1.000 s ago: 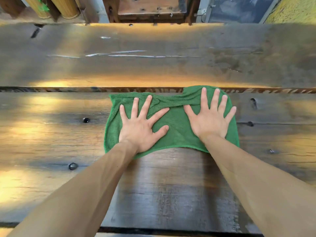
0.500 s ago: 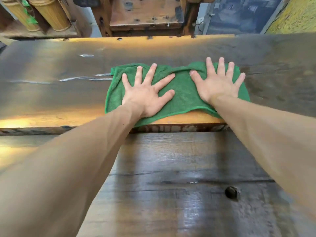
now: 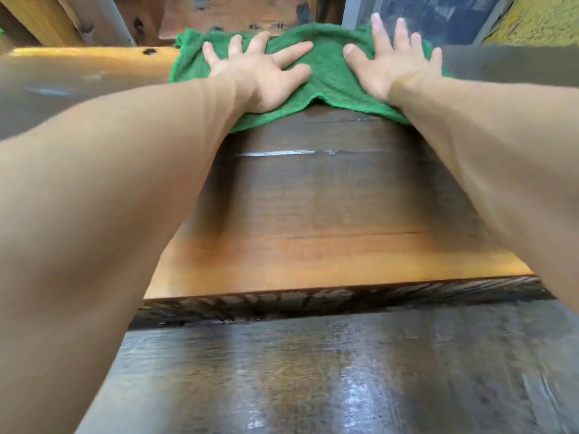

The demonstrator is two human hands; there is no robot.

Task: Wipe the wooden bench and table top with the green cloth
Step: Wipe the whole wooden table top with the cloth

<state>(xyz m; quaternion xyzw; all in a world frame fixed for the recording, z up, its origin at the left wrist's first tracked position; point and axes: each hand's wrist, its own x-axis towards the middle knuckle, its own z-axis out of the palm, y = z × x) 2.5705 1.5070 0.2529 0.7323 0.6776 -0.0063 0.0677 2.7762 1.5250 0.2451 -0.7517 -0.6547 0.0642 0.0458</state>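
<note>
Both flat hands on green cloth (image 3: 326,70) at table top (image 3: 313,195) far edge

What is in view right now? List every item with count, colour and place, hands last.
green cloth: one, green, spread at the far edge of the upper slab, under both hands.
upper wooden slab: one, dark brown with an orange band near its front edge, centre.
lower wooden surface: one, dark and glossy, nearest the camera.
wooden furniture: brown, beyond the slab, blurred.
yellow surface: one, top right corner.
left hand: one, fingers spread, pressing flat on the cloth.
right hand: one, fingers spread, pressing flat on the cloth.
</note>
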